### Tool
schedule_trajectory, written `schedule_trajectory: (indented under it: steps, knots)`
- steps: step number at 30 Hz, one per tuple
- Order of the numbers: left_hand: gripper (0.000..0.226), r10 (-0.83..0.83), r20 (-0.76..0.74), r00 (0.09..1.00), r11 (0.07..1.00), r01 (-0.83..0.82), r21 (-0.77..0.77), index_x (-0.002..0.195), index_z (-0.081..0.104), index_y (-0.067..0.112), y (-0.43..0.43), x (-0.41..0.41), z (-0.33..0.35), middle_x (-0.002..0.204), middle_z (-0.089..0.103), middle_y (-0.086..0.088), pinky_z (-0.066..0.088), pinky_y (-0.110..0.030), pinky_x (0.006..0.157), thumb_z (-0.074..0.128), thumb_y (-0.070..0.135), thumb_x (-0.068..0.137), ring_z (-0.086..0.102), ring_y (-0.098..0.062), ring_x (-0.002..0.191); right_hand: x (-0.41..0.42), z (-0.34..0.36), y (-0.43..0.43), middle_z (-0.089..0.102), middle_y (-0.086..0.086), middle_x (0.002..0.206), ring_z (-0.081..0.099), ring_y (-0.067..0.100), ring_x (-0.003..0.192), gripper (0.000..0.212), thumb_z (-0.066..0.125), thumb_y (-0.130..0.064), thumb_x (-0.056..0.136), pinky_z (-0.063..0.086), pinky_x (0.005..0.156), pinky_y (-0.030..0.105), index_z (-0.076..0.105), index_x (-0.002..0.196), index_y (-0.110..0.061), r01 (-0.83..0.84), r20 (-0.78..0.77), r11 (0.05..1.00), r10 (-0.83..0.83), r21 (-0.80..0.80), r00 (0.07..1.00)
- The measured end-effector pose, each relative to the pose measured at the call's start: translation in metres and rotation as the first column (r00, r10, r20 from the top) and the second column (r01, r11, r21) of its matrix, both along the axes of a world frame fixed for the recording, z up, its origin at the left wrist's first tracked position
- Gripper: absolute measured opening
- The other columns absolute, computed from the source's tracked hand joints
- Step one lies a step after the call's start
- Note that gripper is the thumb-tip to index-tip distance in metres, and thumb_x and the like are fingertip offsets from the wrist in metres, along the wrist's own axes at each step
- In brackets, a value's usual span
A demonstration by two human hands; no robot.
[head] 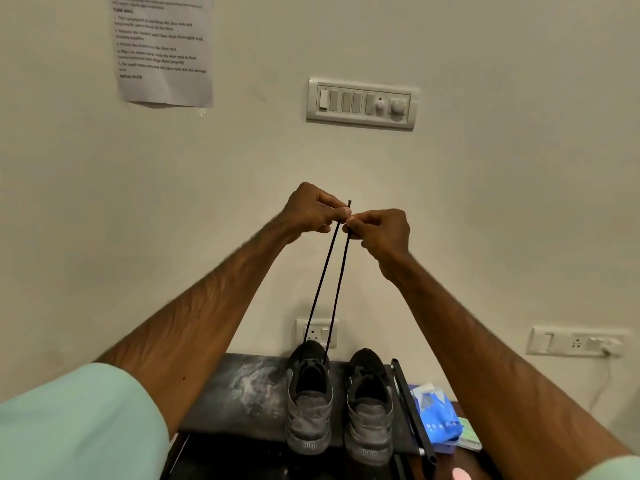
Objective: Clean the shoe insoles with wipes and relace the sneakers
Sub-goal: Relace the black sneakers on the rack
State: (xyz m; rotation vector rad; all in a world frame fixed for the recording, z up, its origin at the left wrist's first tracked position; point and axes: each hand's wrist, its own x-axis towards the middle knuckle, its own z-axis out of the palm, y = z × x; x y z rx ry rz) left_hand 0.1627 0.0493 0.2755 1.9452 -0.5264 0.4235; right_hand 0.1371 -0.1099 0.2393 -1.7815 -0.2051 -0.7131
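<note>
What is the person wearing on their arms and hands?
Nothing on the hands! The left hand and right hand are bare: no gloves, rings or watch showing. Higher up the arms, the left sleeve and right sleeve are short and pale mint green.

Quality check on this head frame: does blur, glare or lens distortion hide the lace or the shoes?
Head view: light soft and even, no glare; left hand, right hand and black lace sharp against the pale wall; wide-angle stretch swells the forearms at the lower corners; wall notice partly too soft to read; dark sneakers lose detail.
</note>
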Motion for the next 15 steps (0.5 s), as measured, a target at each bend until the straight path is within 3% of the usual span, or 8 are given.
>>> schedule_trajectory:
  steps: [4, 9, 15]
  knots:
    - [0.020, -0.028, 0.010, 1.000, 0.999, 0.027, 0.039, 0.100, 0.080, 0.010, 0.000, -0.004, 0.004, 0.096, 0.078, 0.000, 0.052, -0.019, 0.058, 0.082, 0.022, 0.085, 0.073, -0.011, 0.094, -0.002, -0.001, -0.002, 0.077, -0.002, 0.077, 0.075, 0.008, 0.071, 0.008, 0.075, -0.014, 0.089, 0.053, 0.066, 0.024, 0.081, 0.085, -0.011, -0.007, 0.027, 0.997, 0.009, -0.074, 1.000]
    - [0.018, 0.071, 0.097, 0.993, 0.996, -0.076, 0.051, 0.095, 0.081, 0.012, -0.002, -0.004, 0.003, 0.089, 0.078, 0.001, 0.055, -0.022, 0.059, 0.083, 0.025, 0.082, 0.073, -0.013, 0.089, -0.004, -0.006, 0.000, 0.078, 0.001, 0.083, 0.076, 0.009, 0.075, 0.009, 0.075, -0.016, 0.090, 0.053, 0.067, 0.021, 0.081, 0.094, -0.010, -0.058, 0.056, 0.996, 0.062, -0.064, 0.996]
    - [0.024, 0.229, 0.088, 0.969, 0.973, -0.227, -0.034, 0.078, 0.080, 0.011, -0.010, -0.005, -0.004, 0.072, 0.075, 0.004, 0.061, -0.027, 0.065, 0.085, 0.035, 0.079, 0.073, -0.014, 0.070, 0.001, -0.038, 0.018, 0.079, -0.001, 0.083, 0.076, 0.012, 0.079, 0.013, 0.075, -0.026, 0.092, 0.062, 0.076, 0.034, 0.078, 0.088, -0.014, -0.170, -0.138, 0.982, 0.158, -0.079, 0.978]
